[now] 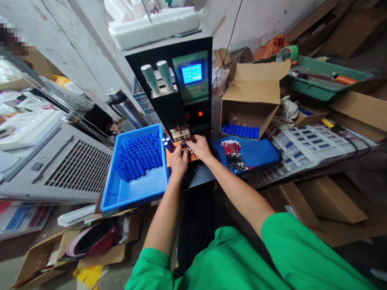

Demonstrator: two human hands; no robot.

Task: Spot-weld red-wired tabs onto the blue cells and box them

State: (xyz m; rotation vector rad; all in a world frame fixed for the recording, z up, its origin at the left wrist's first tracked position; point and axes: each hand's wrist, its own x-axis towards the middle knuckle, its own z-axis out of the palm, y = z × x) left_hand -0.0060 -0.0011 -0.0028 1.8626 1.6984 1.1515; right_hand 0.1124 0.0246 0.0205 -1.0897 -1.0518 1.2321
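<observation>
Both hands meet at the foot of a black machine (169,52) with a lit blue screen. My left hand (179,160) is closed on a small blue cylinder (184,144), just under the machine's metal tips (180,131). From the right, my right hand (199,148) reaches the same spot with its fingers pinched together; what they grip is too small to make out. A few blue cylinders (168,144) stand upright on the orange plate (193,157), left of the hands. Many more fill one part of a blue tray (121,199) at the left.
Red and black wires (232,155) lie on a blue pad (260,155) at the right. Behind them an open carton (256,86) holds blue cylinders. A steel flask (128,108) stands behind the tray. A green tray (320,86) with tools is farther right.
</observation>
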